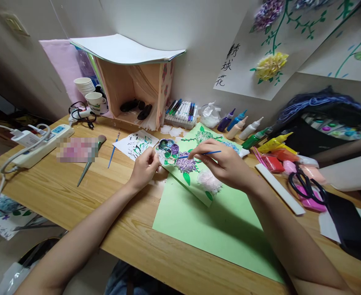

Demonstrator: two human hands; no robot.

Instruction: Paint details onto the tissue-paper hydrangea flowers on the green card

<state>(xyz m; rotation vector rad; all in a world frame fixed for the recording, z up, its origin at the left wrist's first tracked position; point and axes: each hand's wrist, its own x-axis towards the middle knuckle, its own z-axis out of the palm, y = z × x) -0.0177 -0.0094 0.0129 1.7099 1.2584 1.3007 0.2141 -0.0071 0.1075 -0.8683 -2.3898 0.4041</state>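
My left hand (144, 169) pinches the edge of a round, flower-shaped paint palette (167, 150) with purple, green and white paint in its wells. In my right hand (221, 163) is a thin blue paintbrush (212, 153), its tip at the palette's right side. Beneath the hands lies a green sheet (195, 225) with another green sheet on top, bearing a purple flower cluster (185, 163), a pale pink cluster (209, 181), a green cluster (202, 136) and painted leaves. Part of a blue cluster (229, 145) shows behind my right hand.
A paint-marked paper (135, 144), a second blue brush (114, 150) and a large brush (91, 159) lie left. Markers (182, 112) and paint bottles (237, 127) stand behind. Black scissors (307, 186), a white strip (279, 189) and a black phone-like slab (352, 229) are right. A power strip (42, 145) sits far left.
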